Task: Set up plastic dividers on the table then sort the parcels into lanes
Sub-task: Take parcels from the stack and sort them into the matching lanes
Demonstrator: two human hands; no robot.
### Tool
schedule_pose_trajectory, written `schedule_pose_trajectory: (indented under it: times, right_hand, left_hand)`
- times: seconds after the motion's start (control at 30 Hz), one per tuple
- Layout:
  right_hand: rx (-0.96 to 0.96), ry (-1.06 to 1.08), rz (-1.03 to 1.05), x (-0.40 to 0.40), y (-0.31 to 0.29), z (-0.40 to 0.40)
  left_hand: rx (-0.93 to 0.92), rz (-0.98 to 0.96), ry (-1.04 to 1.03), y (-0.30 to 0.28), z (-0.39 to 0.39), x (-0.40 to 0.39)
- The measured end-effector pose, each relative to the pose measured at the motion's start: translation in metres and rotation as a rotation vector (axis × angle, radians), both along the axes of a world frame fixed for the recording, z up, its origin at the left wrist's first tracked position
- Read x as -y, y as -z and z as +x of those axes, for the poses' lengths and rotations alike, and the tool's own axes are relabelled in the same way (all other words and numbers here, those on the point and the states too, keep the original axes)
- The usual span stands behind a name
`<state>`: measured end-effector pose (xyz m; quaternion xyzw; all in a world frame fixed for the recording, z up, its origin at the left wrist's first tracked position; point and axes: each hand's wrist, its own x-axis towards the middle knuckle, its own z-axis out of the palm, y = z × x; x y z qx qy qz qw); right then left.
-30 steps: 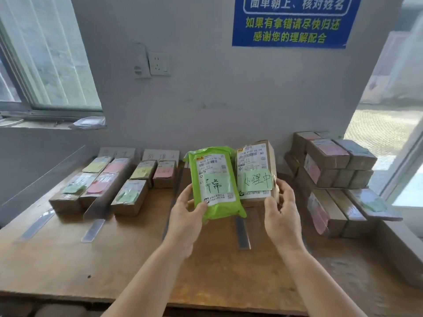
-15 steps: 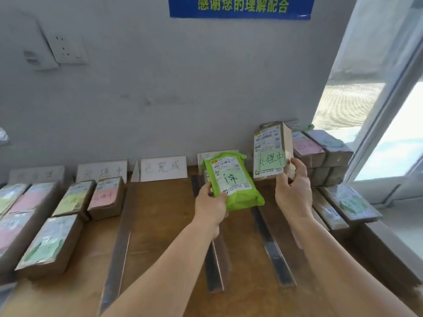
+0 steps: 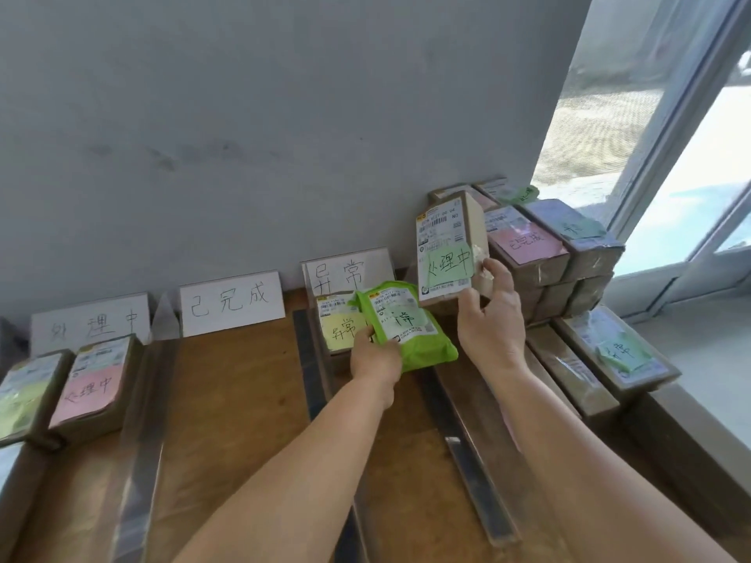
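Note:
My left hand (image 3: 376, 359) grips a green plastic-bag parcel (image 3: 410, 327) by its near left edge, low over the lane under the third wall sign (image 3: 347, 272). A box with a yellow note (image 3: 339, 327) lies in that lane, just left of the bag. My right hand (image 3: 491, 314) holds a brown box with a green note (image 3: 447, 253) upright, above the table. Clear plastic dividers (image 3: 467, 453) run front to back across the wooden table (image 3: 235, 400).
Two more signs (image 3: 231, 302) lean on the wall. Boxes with pink and green notes (image 3: 89, 384) lie in the left lanes. A stack of unsorted boxes (image 3: 548, 253) stands at the right by the window, with more boxes (image 3: 617, 351) lower down.
The view has swung right and down. My left hand has lowered the green bag toward the third lane; my right hand still holds the box upright.

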<state>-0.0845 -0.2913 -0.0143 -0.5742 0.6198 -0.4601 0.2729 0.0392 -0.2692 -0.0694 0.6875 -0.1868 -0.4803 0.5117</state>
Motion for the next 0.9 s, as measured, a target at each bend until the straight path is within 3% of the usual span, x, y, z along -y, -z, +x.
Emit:
schedule_pose_trajectory:
  times: [0.17, 0.33, 0.5, 0.6, 0.67, 0.77, 0.9]
  right_hand:
    - [0.016, 0.006, 0.000, 0.016, 0.006, 0.001]
    - [0.013, -0.009, 0.006, 0.022, 0.013, -0.002]
    - [0.025, -0.038, 0.026, 0.023, 0.021, -0.001]
    - [0.031, -0.043, 0.036, 0.025, 0.025, 0.001]
    - [0.033, -0.048, 0.031, 0.026, 0.027, 0.003]
    - [0.023, -0.040, 0.015, 0.028, 0.028, 0.006]
    - [0.013, -0.043, 0.014, 0.032, 0.029, 0.006]
  left_hand:
    - [0.061, 0.033, -0.004, 0.017, -0.005, 0.017]
    - [0.297, 0.115, 0.024, 0.028, -0.002, 0.027]
    - [0.713, 0.181, 0.299, 0.031, 0.001, 0.024]
    - [1.190, 0.129, 0.502, 0.032, 0.000, 0.019]
    - [1.407, 0.006, 0.699, 0.036, -0.001, 0.019]
    - [1.521, -0.023, 0.900, 0.042, -0.002, 0.024]
    - [1.564, 0.045, 0.941, 0.050, -0.001, 0.032]
